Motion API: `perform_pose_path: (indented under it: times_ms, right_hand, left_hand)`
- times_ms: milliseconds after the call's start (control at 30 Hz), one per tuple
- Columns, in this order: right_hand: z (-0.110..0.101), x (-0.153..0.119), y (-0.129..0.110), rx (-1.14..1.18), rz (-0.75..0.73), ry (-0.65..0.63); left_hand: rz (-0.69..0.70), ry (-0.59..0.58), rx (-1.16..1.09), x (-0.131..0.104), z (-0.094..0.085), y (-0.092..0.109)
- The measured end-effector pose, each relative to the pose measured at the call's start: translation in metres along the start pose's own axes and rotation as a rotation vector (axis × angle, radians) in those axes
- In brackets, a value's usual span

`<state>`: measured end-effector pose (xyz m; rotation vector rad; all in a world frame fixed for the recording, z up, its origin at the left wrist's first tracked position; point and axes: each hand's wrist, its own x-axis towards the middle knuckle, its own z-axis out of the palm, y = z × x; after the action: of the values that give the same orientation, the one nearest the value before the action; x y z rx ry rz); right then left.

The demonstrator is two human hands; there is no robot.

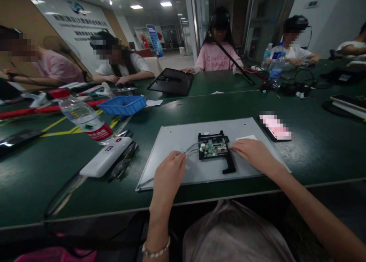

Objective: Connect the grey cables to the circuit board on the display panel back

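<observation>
A flat grey-white panel (177,140) lies on the table in front of me. On it rests a black plastic bracket (229,163) carrying a green circuit board (214,149). Grey cables (192,149) leave the board's left side and run to my left hand (170,170), whose fingers are pinched on them. The cable's other end comes out below that hand at the panel's front left corner. My right hand (254,152) is at the bracket's right edge, fingers pressed together against it; the fingertips are partly hidden.
Left of the panel are a white power bank (106,157), glasses (124,161), a water bottle (85,119) and a blue tray (126,105). A phone (275,127) lies to the right. Several people sit around the green table (323,147); a black panel (171,81) is opposite.
</observation>
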<state>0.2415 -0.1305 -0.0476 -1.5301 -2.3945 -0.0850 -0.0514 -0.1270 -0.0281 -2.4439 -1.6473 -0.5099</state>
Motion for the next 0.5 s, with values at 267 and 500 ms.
perform_pose_path:
  times_ms: [267, 500]
  right_hand:
    - [0.003, -0.017, 0.043, -0.213, 0.077, 0.063]
    - [0.002, -0.019, 0.057, -0.065, 0.122, 0.061]
  left_hand:
    - [-0.009, 0.200, 0.038, 0.024, -0.009, -0.021]
    - [0.031, 0.012, 0.121, 0.026, 0.011, -0.031]
